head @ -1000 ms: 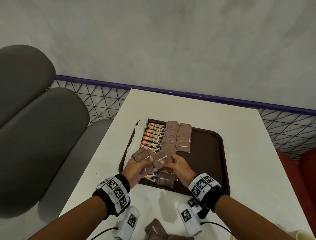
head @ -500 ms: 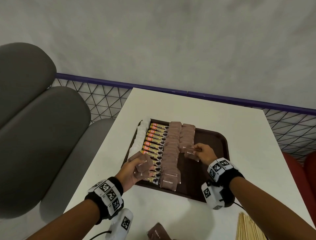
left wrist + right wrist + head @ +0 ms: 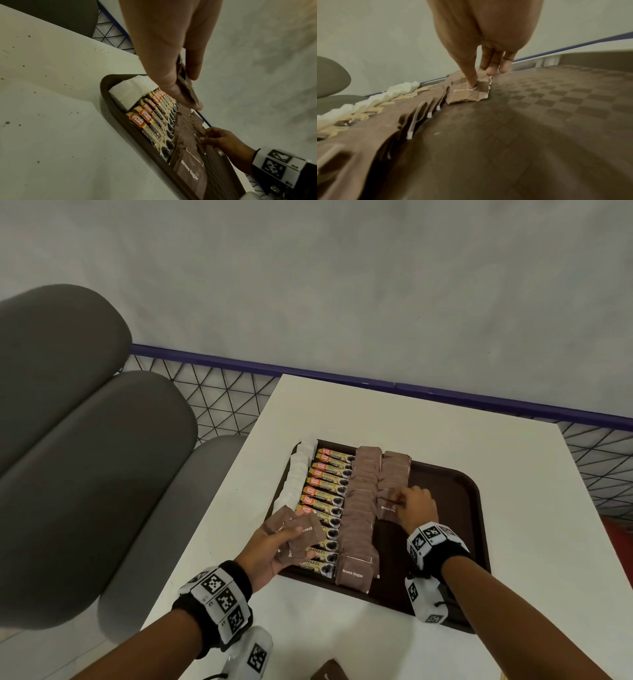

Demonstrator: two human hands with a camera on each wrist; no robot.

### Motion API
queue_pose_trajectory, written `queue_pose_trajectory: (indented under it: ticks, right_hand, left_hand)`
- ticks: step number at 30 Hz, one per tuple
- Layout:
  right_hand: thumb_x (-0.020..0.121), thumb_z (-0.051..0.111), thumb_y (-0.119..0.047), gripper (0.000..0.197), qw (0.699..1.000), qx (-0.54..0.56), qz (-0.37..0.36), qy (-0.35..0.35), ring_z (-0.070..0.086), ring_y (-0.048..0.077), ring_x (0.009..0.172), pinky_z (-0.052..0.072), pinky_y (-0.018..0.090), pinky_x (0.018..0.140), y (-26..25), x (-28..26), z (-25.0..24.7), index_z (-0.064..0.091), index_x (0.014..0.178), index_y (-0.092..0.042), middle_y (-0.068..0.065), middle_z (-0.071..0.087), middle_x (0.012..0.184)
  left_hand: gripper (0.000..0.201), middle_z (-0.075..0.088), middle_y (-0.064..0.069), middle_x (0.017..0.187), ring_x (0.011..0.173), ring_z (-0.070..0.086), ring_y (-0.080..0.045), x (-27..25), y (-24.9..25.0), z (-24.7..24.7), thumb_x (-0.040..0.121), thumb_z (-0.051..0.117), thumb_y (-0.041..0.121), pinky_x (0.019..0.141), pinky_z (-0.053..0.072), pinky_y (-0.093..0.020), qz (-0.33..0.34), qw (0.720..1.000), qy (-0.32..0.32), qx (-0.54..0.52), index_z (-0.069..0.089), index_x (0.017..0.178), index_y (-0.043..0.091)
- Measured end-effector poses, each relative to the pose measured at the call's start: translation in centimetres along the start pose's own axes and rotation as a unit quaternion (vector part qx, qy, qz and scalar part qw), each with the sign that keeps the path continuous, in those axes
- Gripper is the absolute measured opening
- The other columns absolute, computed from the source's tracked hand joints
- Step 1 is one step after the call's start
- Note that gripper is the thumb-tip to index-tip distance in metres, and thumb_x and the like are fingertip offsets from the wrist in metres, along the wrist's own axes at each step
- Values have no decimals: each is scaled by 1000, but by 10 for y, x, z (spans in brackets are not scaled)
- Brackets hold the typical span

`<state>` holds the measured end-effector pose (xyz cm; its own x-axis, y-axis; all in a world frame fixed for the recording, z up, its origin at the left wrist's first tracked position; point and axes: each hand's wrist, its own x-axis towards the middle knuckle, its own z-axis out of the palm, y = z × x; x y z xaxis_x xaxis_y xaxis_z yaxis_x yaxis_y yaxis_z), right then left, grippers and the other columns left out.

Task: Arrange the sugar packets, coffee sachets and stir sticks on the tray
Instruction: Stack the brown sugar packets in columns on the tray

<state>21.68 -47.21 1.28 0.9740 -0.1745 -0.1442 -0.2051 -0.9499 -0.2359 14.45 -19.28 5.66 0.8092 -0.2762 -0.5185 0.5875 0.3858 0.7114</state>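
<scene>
A dark brown tray (image 3: 459, 498) on the white table (image 3: 534, 508) holds rows side by side: white sugar packets (image 3: 297, 474), coffee sachets (image 3: 325, 491), a long row of brown sugar packets (image 3: 359, 508) and a shorter second brown row (image 3: 394, 470). My left hand (image 3: 287, 537) hovers over the tray's near left corner, gripping a fan of several brown sugar packets (image 3: 301, 532), seen edge-on in the left wrist view (image 3: 187, 86). My right hand (image 3: 409, 503) pinches the front packet (image 3: 467, 93) of the short row, thumb on top, fingers behind it.
The tray's right half (image 3: 556, 108) is bare textured plastic. A loose brown packet (image 3: 329, 671) lies on the table near me. Grey seat cushions (image 3: 85, 474) stand to the left. A purple rail (image 3: 342, 373) over wire mesh runs behind the table, and a red seat (image 3: 616, 534) is at the right.
My right hand left my left hand with one brown packet and carried it right and away to the front of the short row, where it stays. The left hand barely moved.
</scene>
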Motion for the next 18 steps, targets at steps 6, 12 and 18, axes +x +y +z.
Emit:
queue_pose_trajectory:
  ticks: [6, 12, 18]
  right_hand:
    - [84, 60, -12, 32, 999, -17, -8, 48, 42, 30, 112, 38, 36, 89, -5, -1, 4, 52, 114, -8, 12, 51, 118]
    - [85, 59, -13, 25, 989, 74, -59, 117, 44, 29, 107, 38, 36, 89, -22, -16, -6, 55, 108, -5, 14, 53, 114]
    - [90, 53, -34, 20, 962, 222, -148, 51, 40, 10, 100, 34, 20, 83, -52, -44, -9, 58, 99, -16, -1, 54, 103]
  left_hand:
    - [17, 60, -21, 117, 99, 62, -35, 1, 2, -2, 87, 57, -2, 71, 59, -43, -17, 1000, 5, 10, 62, 99, 8]
    - [20, 62, -15, 116, 91, 67, -28, 2, 3, 3, 87, 56, -3, 68, 60, -39, 13, 1000, 6, 21, 59, 103, 10]
    - [29, 63, -15, 119, 97, 66, -33, 4, 3, 8, 87, 58, -3, 71, 59, -34, 57, 998, 27, 19, 56, 113, 8]
